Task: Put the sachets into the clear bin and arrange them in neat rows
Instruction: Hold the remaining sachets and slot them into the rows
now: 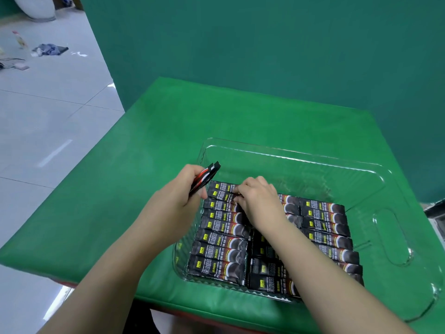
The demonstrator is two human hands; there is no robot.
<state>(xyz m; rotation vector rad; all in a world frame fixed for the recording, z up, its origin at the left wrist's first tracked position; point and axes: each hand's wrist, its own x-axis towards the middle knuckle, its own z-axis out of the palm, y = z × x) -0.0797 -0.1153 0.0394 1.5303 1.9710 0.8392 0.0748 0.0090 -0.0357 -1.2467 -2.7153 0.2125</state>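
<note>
Sachets (220, 239) lie in 3 columns in the clear bin (301, 162) on the green worktop (168, 121), so my right hand (258, 198) pinches 1 straight at the left column's far end while my left hand (183, 189) grips spares (204, 177) just beside the bin.

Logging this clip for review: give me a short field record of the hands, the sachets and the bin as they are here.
left hand: grips spare sachets above the bin's left edge
right hand: fingertips curled on the far sachet of the left row
clear bin: on green mat, far part bare
rows: three columns of dark sachets, the middle one partly hidden by the right arm
</note>
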